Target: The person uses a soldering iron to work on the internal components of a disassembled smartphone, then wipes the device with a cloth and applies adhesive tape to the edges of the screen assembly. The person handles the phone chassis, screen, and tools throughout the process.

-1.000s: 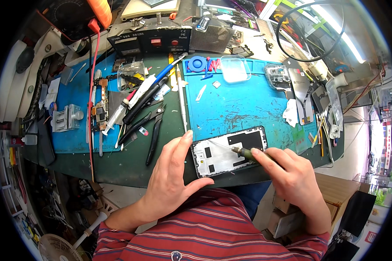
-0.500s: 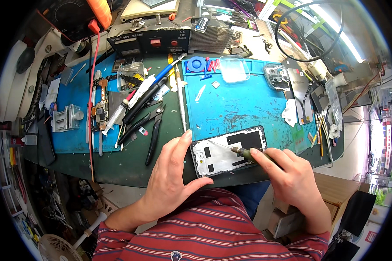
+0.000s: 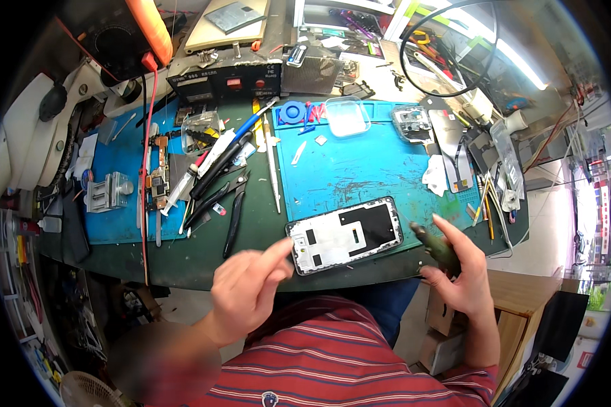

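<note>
A phone frame (image 3: 343,234), with a silvery inside, black patches and a dark rim, lies slightly tilted across the front edge of the blue mat. My left hand (image 3: 248,281) is at its left end, index finger stretched to the rim and the other fingers loosely bent, with nothing seen in it; whether the fingertip touches cannot be told. To the right of the frame, my right hand (image 3: 465,271) grips a green-handled tool (image 3: 436,247) between thumb and fingers. Its thin tip points up and left, apart from the frame; its exact kind is unclear.
The blue mat (image 3: 346,173) carries a clear plastic box (image 3: 347,117) and a white tissue (image 3: 434,175). Left of it are black cutters (image 3: 234,203), a syringe (image 3: 181,186) and a red cable (image 3: 148,136). A black-fronted box (image 3: 234,81) stands behind.
My right hand has drawn the tool rightward off the phone frame. My left hand has let go of the frame's left end and moved down and left, its fingers bending.
</note>
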Tool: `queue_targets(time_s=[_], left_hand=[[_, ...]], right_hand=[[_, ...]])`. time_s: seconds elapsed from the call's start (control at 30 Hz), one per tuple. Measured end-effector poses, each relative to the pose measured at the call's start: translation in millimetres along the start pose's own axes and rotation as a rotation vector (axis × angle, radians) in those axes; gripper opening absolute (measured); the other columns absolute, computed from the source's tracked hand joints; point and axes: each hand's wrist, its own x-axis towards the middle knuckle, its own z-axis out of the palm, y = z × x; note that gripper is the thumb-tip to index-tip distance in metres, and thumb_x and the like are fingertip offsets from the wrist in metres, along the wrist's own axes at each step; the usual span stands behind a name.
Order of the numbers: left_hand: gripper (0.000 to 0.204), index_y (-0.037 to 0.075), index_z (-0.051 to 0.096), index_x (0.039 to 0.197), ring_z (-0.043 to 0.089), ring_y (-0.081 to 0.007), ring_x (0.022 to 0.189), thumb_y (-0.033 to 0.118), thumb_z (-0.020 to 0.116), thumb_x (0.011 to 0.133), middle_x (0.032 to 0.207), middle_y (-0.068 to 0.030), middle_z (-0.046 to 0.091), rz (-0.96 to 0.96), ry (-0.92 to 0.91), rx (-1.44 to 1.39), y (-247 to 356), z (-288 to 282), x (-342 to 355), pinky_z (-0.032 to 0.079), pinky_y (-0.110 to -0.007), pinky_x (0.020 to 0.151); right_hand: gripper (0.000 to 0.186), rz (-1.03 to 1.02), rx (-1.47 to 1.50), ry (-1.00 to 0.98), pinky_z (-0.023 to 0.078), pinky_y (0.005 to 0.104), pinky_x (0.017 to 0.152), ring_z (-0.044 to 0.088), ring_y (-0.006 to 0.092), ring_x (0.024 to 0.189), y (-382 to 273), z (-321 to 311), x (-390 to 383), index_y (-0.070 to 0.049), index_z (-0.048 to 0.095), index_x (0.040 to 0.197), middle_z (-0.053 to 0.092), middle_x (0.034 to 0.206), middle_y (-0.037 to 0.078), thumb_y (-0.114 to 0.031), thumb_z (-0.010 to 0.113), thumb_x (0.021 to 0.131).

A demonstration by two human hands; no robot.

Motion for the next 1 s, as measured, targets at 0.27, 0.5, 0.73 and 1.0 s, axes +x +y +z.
queue_targets(time_s=[0.27, 0.5, 0.73, 1.0], left_hand=[[0.081, 0.002, 0.055, 0.144, 0.056, -0.0336, 0.133, 0.027, 0.093, 0.077, 0.144, -0.0152, 0.058, 0.1, -0.088, 0.266, 8, 20, 27, 0.044, -0.048, 0.108], [0.03, 0.021, 0.068, 0.122, 0.068, -0.0193, 0.119, 0.028, 0.077, 0.094, 0.13, -0.0034, 0.068, 0.961, 0.168, 0.398, 11, -12, 20, 0.053, -0.037, 0.105], [0.106, 0.007, 0.04, 0.156, 0.057, -0.038, 0.134, 0.02, 0.1, 0.069, 0.143, -0.017, 0.059, 0.203, -0.226, -0.14, 26, 3, 28, 0.047, -0.048, 0.111], [0.133, 0.011, 0.01, 0.17, 0.05, -0.03, 0.14, 0.025, 0.1, 0.073, 0.159, -0.0274, 0.04, 0.105, -0.088, -0.846, 11, 29, -7, 0.044, -0.043, 0.115]], right_hand=[[0.022, 0.254, 0.41, 0.218, 0.047, 0.0254, 0.07, 0.059, 0.0084, 0.077, 13, 21, -21, -0.002, 0.066, 0.105, 0.065, 0.088, 0.002, -0.007, 0.08, 0.088], [0.033, -0.257, 0.834, 0.289, 0.055, 0.0318, 0.085, 0.069, 0.018, 0.099, 4, 24, -32, -0.007, 0.052, 0.1, 0.074, 0.104, 0.014, 0.002, 0.081, 0.088], [0.05, 0.347, 0.805, 0.253, 0.045, 0.0194, 0.051, 0.057, 0.0037, 0.066, 0, 14, -50, -0.004, 0.062, 0.136, 0.07, 0.096, 0.003, -0.009, 0.083, 0.09], [0.036, 0.469, 1.057, 0.109, 0.046, 0.0203, 0.052, 0.057, 0.0043, 0.068, -10, 32, -63, -0.001, 0.068, 0.124, 0.063, 0.091, -0.001, -0.01, 0.082, 0.091]])
